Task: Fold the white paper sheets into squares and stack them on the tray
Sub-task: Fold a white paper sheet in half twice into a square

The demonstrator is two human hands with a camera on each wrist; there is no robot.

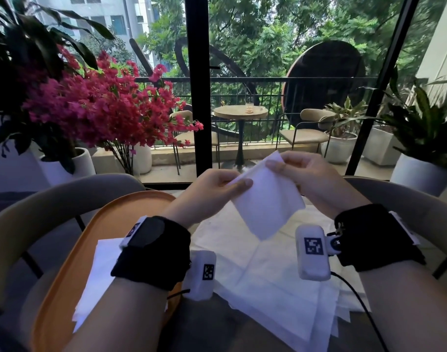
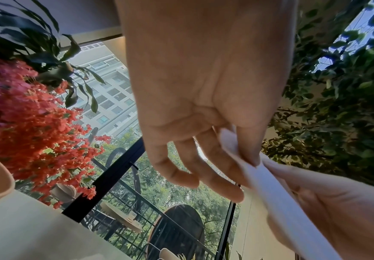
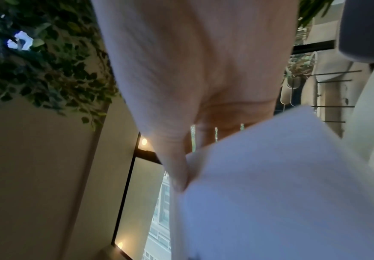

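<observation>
Both hands held one folded white paper sheet up in the air, above the surface. The left hand pinched the sheet's left edge between thumb and curled fingers; in the left wrist view the thumb pressed the paper against the forefinger while the other fingers hung loosely curled below it. The right hand pinched the sheet's upper corner, thumb on the near face and fingers behind; the right wrist view was blurred, but it showed the thumb lying along the paper's edge. The sheet hung tilted, its lower corner pointing down between the two wrists.

Below the fingers, a loose pile of unfolded white paper sheets lay spread on the surface. To the left of the left hand's fingers, an oval orange tray sat on the surface and carried a stack of folded white paper squares, partly hidden by the left forearm. Each wrist wore a black strap with a white camera unit. Beyond the fingers stood a bush of pink-red flowers in a white pot.
</observation>
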